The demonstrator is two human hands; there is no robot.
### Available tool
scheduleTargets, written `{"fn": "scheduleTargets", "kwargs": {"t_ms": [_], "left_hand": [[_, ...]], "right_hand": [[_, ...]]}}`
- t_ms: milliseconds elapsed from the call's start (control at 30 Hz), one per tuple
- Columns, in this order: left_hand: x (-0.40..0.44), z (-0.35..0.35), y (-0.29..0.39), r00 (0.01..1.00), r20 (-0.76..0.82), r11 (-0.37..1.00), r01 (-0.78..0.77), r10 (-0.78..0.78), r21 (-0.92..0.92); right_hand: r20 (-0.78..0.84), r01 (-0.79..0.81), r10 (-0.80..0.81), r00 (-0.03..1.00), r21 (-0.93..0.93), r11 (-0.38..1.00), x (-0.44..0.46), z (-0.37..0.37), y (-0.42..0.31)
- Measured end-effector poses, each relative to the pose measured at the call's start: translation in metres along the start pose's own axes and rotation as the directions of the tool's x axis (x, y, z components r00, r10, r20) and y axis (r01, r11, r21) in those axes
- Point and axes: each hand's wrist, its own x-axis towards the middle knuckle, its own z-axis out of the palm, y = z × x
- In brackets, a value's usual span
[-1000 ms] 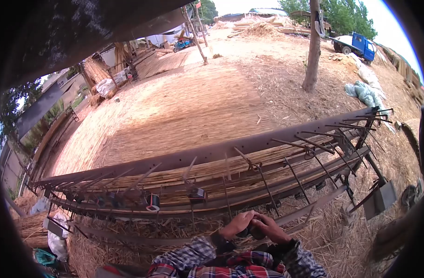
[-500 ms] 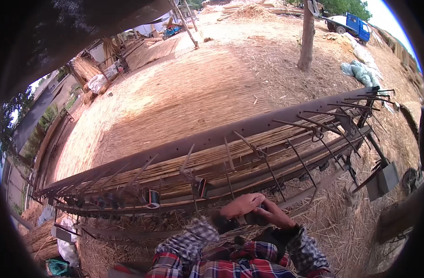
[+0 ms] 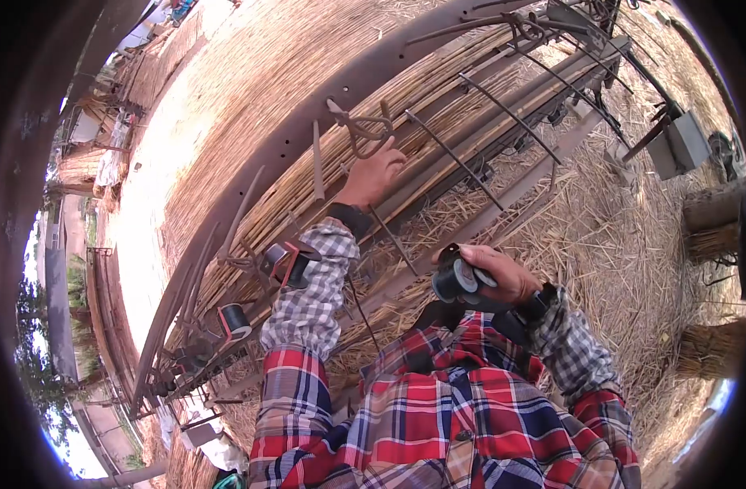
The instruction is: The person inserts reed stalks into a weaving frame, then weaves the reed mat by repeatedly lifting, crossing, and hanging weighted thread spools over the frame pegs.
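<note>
My left hand point(image 3: 373, 175) reaches over the layered reeds point(image 3: 426, 85) on the long metal frame point(image 3: 287, 130). Its fingers are stretched forward and slightly apart, just below a looped metal hook point(image 3: 363, 130). Whether they touch the hook or the reeds is unclear. Lower and to the right, my right hand point(image 3: 503, 273) grips a spool of dark thread point(image 3: 456, 281) in front of my body. Two more spools sit in orange brackets along the frame: one spool point(image 3: 279, 259) beside my left sleeve and another spool point(image 3: 236, 319) farther left.
Thin metal rods point(image 3: 454, 151) stick out across the frame toward me. A grey metal block point(image 3: 678, 145) hangs at the frame's right end. Loose straw point(image 3: 601, 220) covers the ground, and reed bundles point(image 3: 715, 346) lie at the right. A reed mat point(image 3: 250, 73) stretches out beyond the frame.
My hands were together near the frame's front edge. The left has moved forward onto the reeds; the right has drawn apart with the spool. The view has tilted down and turned.
</note>
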Motion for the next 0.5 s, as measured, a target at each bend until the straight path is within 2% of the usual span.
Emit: {"fn": "scheduleTargets", "kwargs": {"t_ms": [33,100,200,267,300,400,433,500], "left_hand": [[0.004,0.004,-0.003,0.999,-0.039,1.0,0.016,-0.016,0.014],[0.006,0.009,-0.011,0.999,-0.034,1.0,-0.012,0.012,0.008],[0.009,0.004,-0.007,0.998,-0.016,0.996,-0.056,0.058,0.065],[0.008,0.006,-0.005,0.999,-0.029,0.976,0.023,-0.03,-0.216],[0.006,0.028,-0.034,0.986,-0.14,0.995,-0.08,0.087,0.058],[0.006,0.025,-0.024,0.979,-0.172,0.992,-0.095,0.107,0.078],[0.001,0.036,-0.031,0.97,-0.239,0.998,-0.029,0.043,0.06],[0.004,0.039,-0.032,0.96,-0.278,0.999,-0.037,0.034,-0.007]], "right_hand": [[-0.012,0.004,-0.004,1.0,0.011,1.0,-0.003,0.0,0.001],[-0.063,-0.061,0.072,0.995,0.17,0.984,-0.013,-0.001,0.005],[-0.047,-0.026,0.035,0.998,0.169,0.985,-0.025,0.001,-0.001],[-0.036,-0.007,0.014,0.999,0.176,0.984,-0.029,-0.002,-0.005],[-0.034,-0.033,0.038,0.999,0.159,0.987,-0.032,0.002,-0.009],[-0.045,-0.095,0.101,0.994,0.125,0.988,-0.025,-0.006,-0.004],[-0.03,-0.103,0.106,0.994,0.1,0.99,-0.023,-0.008,-0.003],[0.036,-0.123,0.121,0.992,0.054,0.991,-0.021,-0.008,-0.012]]}}
